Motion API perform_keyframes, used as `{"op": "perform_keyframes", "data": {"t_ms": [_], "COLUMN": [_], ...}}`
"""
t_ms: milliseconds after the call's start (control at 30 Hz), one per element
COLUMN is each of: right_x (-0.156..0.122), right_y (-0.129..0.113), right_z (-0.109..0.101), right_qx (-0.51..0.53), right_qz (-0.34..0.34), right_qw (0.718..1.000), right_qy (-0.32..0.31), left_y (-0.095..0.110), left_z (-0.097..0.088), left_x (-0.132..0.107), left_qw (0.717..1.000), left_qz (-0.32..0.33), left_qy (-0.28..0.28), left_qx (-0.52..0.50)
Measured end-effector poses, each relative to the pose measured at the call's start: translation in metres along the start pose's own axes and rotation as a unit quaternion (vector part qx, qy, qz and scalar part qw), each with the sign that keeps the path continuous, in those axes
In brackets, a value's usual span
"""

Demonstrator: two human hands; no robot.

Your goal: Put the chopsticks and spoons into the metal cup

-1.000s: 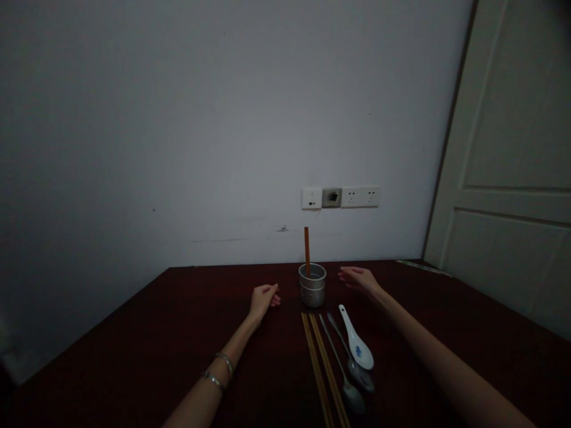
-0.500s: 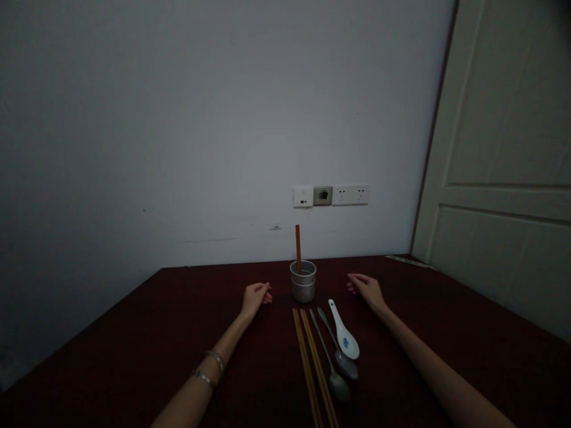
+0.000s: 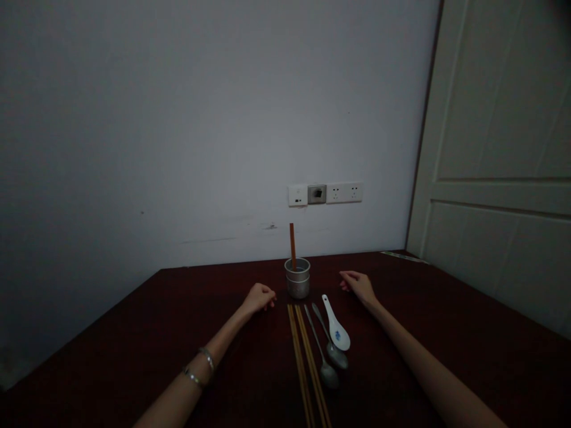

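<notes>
My left hand rests on the table left of a metal cup, its fingers curled in and nothing visible in them. To the cup's right lies my right hand, fingers loosely closed, also holding nothing. Both hands are apart from the cup. Reddish-brown chopsticks stand upright in it, leaning slightly left. In front of the cup, wooden chopsticks lie lengthwise in two pairs. Beside them are a long-handled metal spoon, a second metal spoon and a white ceramic soup spoon with a blue mark.
The dark red table meets a pale wall at the back. Sockets and a switch sit on the wall above the cup. A panelled door stands at the right. A thin printed strip lies at the table's back right.
The view has shifted slightly, moving the objects a little to the left. My left hand has turned knuckles-up and moved nearer the cup. My right hand keeps its place on the table.
</notes>
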State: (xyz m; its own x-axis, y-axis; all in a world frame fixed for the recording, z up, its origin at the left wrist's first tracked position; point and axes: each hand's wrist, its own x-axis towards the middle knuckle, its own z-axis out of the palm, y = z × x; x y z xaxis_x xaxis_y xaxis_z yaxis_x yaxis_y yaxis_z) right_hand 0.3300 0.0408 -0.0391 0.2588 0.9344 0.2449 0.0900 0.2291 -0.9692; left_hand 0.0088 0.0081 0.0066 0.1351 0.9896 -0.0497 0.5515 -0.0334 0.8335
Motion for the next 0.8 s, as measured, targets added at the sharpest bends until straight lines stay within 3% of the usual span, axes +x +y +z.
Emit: {"op": "perform_keyframes", "data": {"t_ms": [133,233,333,500,600,800], "right_x": [-0.001,0.0,0.0,0.0,0.0,-0.002], "right_y": [0.0,0.001,0.002,0.001,0.002,-0.002], "right_z": [0.0,0.0,0.0,-0.001,-0.001,0.0], "right_qx": [-0.025,-0.035,-0.045,-0.048,-0.049,-0.055], "right_qz": [-0.007,-0.014,-0.023,-0.019,-0.018,-0.023], "right_qw": [1.0,0.999,0.999,0.998,0.998,0.998], "right_qy": [-0.01,-0.012,-0.017,-0.019,-0.02,-0.016], "left_y": [0.017,0.023,0.027,0.035,0.034,0.03], "left_z": [0.009,0.016,0.022,0.031,0.035,0.038], "left_x": [-0.028,-0.043,-0.051,-0.056,-0.056,-0.051], "left_qw": [0.991,0.98,0.967,0.945,0.936,0.931], "left_qz": [0.015,0.023,0.038,0.029,0.031,0.033], "left_qy": [-0.107,-0.142,-0.134,-0.072,-0.043,-0.043], "left_qx": [0.075,0.134,0.215,0.319,0.347,0.36]}}
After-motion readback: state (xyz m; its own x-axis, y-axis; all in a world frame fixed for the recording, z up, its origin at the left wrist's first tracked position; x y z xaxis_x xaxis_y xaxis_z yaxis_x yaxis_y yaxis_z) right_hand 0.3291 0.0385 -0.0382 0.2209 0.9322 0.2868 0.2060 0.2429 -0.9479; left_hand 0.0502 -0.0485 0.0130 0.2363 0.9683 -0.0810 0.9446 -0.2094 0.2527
